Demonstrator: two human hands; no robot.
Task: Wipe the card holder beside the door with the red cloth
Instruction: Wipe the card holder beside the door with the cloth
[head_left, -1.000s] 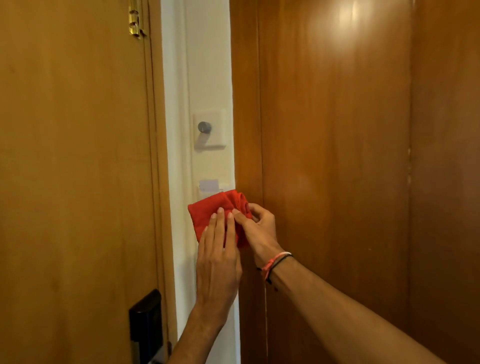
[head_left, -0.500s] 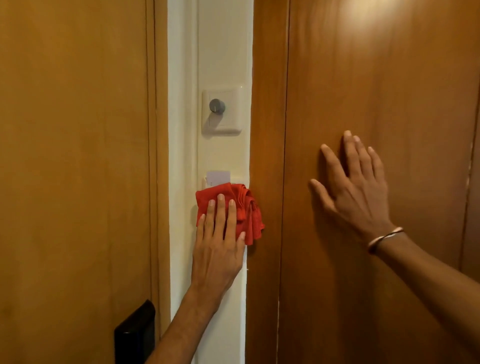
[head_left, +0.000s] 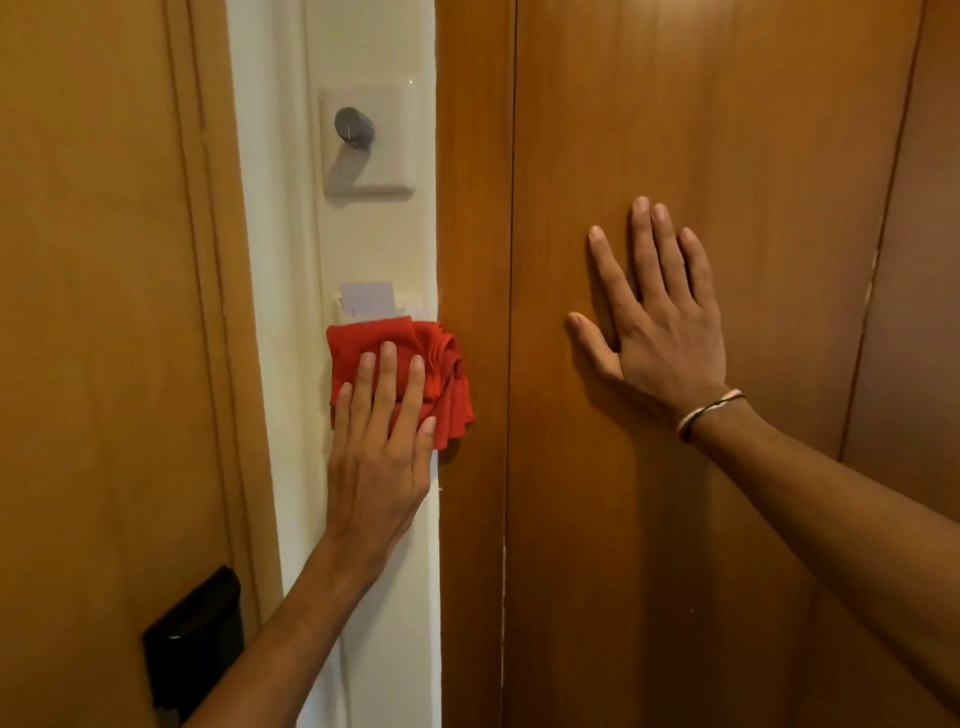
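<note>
A folded red cloth (head_left: 441, 374) is pressed flat against the white wall strip between the door and a wooden panel. My left hand (head_left: 382, 447) lies on it with the fingers spread, holding it to the wall. The cloth covers most of the card holder (head_left: 415, 307); only its top edge shows, with a white card (head_left: 368, 299) sticking up out of it. My right hand (head_left: 657, 317) rests flat and open on the wooden panel to the right, holding nothing.
A white wall plate with a grey round knob (head_left: 354, 124) sits above the card holder. The wooden door (head_left: 104, 312) stands at the left with a black electronic lock (head_left: 195, 644) low down. Wooden panelling (head_left: 779, 130) fills the right side.
My right hand let go of the cloth and moved right onto the wooden panel. My left hand stays pressed on the cloth over the card holder. The camera has moved closer.
</note>
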